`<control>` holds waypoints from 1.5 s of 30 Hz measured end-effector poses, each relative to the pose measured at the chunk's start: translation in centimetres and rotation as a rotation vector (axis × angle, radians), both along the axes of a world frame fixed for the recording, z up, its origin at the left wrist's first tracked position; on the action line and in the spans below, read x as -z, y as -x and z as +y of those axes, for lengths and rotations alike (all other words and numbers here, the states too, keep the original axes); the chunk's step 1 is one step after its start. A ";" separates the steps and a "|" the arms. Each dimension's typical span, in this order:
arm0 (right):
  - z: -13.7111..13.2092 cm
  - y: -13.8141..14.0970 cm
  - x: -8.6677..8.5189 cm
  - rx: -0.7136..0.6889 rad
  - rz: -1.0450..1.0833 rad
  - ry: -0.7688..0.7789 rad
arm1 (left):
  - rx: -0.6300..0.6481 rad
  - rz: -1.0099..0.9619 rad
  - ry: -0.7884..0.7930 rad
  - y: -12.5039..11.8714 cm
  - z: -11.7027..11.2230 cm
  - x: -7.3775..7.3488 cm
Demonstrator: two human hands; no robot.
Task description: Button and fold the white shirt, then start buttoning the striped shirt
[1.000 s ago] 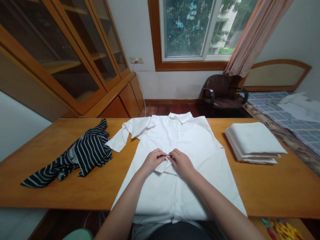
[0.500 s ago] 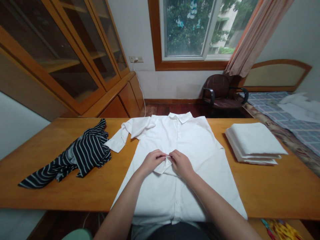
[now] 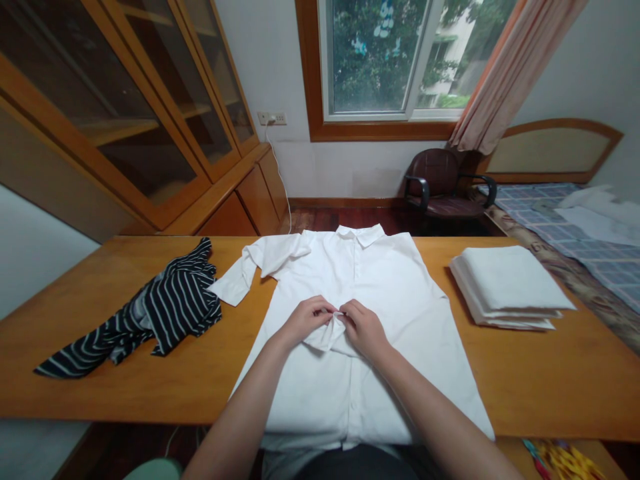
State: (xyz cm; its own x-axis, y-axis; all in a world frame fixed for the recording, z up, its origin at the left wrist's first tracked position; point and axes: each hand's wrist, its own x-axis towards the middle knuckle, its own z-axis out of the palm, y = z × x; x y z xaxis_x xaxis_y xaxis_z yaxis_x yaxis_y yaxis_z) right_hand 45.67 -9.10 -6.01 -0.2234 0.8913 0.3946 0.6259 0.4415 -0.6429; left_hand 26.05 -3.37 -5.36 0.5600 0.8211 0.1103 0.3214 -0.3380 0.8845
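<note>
A white button-up shirt lies front up on the wooden table, collar away from me. Its left sleeve sticks out over the table. My left hand and my right hand meet at the middle of the shirt. Both pinch the front placket, fingers closed on the cloth, and a small fold of fabric is lifted between them.
A crumpled black-and-white striped garment lies on the table's left part. A stack of folded white cloth sits on the right. Beyond the table stand a dark armchair, a bed and glass-fronted wooden cabinets.
Both hands stay pinched at the shirt's placket; the view has shifted very slightly. Nothing else has moved.
</note>
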 end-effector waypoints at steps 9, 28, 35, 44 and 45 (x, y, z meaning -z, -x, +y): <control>0.4 -0.4 -0.4 0.005 0.230 0.077 | -0.019 -0.043 -0.170 -0.5 -0.2 -0.1; 0.1 -0.3 -0.2 0.068 0.206 0.116 | -0.051 -0.046 -0.273 -0.2 -0.4 0.7; 0.0 -0.2 0.0 0.074 0.164 0.101 | -0.041 -0.013 -0.291 -0.2 -0.6 0.5; -0.2 -0.1 -0.1 0.077 0.076 0.056 | -0.050 -0.002 -0.243 -0.3 -0.5 0.2; -0.2 -0.1 -0.1 0.076 0.064 0.052 | -0.051 -0.007 -0.234 -0.3 -0.4 0.2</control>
State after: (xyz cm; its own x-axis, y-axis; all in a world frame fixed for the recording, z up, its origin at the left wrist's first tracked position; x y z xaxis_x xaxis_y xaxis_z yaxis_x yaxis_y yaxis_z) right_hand 45.77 -9.31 -5.88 -0.1299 0.9243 0.3588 0.6134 0.3592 -0.7034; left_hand 26.37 -3.82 -5.54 0.5174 0.7997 0.3045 0.3376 -0.5177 0.7861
